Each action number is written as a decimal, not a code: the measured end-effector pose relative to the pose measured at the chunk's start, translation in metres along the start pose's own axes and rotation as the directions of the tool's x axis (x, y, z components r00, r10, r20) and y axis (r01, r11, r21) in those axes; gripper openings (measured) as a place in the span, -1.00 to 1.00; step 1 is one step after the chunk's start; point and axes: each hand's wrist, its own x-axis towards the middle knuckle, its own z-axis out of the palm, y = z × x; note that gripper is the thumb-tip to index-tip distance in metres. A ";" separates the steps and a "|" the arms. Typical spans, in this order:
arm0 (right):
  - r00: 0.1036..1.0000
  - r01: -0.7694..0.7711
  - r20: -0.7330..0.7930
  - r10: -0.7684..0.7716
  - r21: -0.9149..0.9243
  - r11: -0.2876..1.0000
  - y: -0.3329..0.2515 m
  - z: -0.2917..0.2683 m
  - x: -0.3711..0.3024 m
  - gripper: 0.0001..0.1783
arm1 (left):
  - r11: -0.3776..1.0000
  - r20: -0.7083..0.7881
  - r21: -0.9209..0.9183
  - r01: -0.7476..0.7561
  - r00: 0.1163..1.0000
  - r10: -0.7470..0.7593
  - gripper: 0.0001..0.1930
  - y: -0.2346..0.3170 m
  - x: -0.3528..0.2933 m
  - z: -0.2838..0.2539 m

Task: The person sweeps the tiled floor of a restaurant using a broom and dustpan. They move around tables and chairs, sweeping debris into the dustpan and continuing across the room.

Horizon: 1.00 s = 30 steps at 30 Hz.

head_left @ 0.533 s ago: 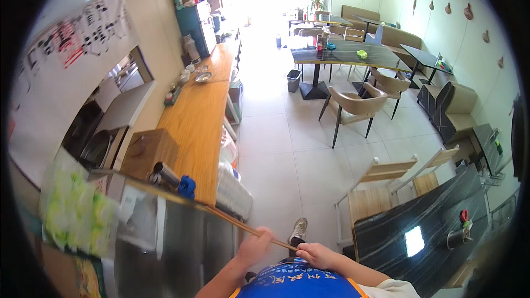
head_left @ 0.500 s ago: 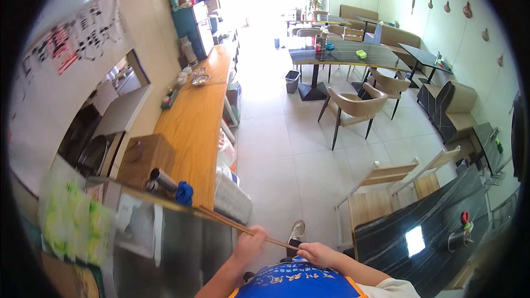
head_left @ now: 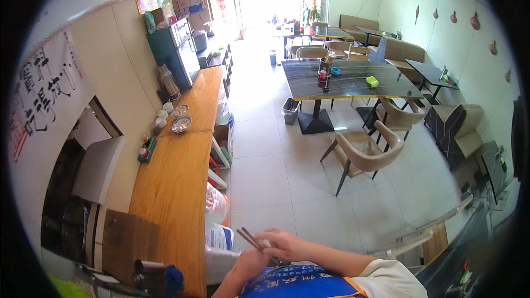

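In front of my blue apron, my two hands are close together on a pair of brown wooden chopsticks (head_left: 250, 239). My left hand (head_left: 247, 266) is closed around their lower part. Over it lies my right hand (head_left: 284, 244), its fingers bent and pinching the same sticks. The upper ends stick out toward the upper left, slightly apart. My hands and the apron hide the lower ends.
A long wooden counter (head_left: 176, 187) runs along the left, bearing small metal dishes (head_left: 181, 124) and a green condiment tray (head_left: 147, 149). Ahead stand a black table (head_left: 353, 77), a beige chair (head_left: 367, 149) and a grey bin (head_left: 290, 111). Pale chairs are blurred at lower right.
My right hand has moved left along the chopsticks to my left hand, and the sticks now point more steeply upward. The view has shifted forward along the counter.
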 end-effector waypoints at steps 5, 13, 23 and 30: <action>0.999 -0.019 0.037 0.022 -0.068 0.997 0.076 -0.068 0.140 -0.81 | 0.992 -0.055 0.017 -0.128 0.990 0.128 -0.74 -0.047 0.151 -0.067; 0.671 0.100 -0.599 0.437 0.657 0.747 0.171 -0.256 0.317 -0.87 | 0.977 -0.013 0.079 -0.199 0.980 0.201 -0.73 -0.061 0.390 -0.212; 0.688 0.200 -0.375 0.622 0.921 0.335 0.341 -0.439 0.513 -0.89 | 0.970 0.094 -0.238 -0.056 0.992 0.080 -0.68 -0.085 0.682 -0.317; 0.814 -0.027 -0.193 0.548 0.930 0.367 0.369 -0.575 0.693 -0.89 | 0.649 0.171 -0.724 0.232 0.973 -0.157 -0.67 -0.087 0.832 -0.405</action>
